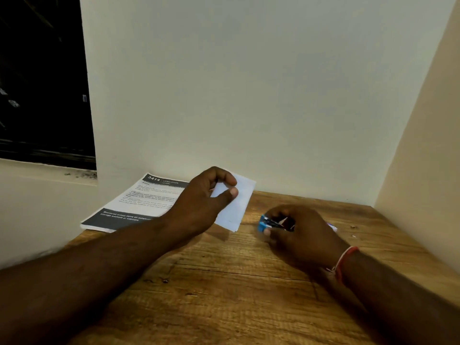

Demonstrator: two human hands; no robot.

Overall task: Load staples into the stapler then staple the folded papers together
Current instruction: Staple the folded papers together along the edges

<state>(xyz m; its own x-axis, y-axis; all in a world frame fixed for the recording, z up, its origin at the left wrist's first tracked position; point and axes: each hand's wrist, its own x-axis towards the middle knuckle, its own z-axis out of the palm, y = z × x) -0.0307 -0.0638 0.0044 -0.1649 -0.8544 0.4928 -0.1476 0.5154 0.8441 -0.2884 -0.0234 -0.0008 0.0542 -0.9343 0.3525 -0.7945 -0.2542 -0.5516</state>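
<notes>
- The left hand (199, 207) is in the middle of the frame, reaching in from the lower left.
- Its grip is closed on the folded papers (239, 202). The thumb is on the front and the curled fingers are at the top edge.
- The folded papers are white and sit just right of the middle of the frame, close to the wall (249, 95). They are tilted, and a shadow lies on the bench (224, 282) under them.
- The right hand (298, 235) is in the lower right part of the frame, low over the bench.
- Its grip is wrapped around a small blue stapler (263, 224). The blue end sticks out to the left, toward the papers.
- I cannot tell if the stapler touches the bench.
- The stapler and the folded papers are near each other but not touching.
- A red band (344, 260) goes around the right wrist.
- A stack of printed sheets (139, 202) lies flat on the bench at the left, partly behind the left hand.
- A small pale thing (333, 227) peeks out on the bench just behind the right hand. It is too blurry to tell what it is.
- A dark window (42, 83) fills the upper left of the frame.
</notes>
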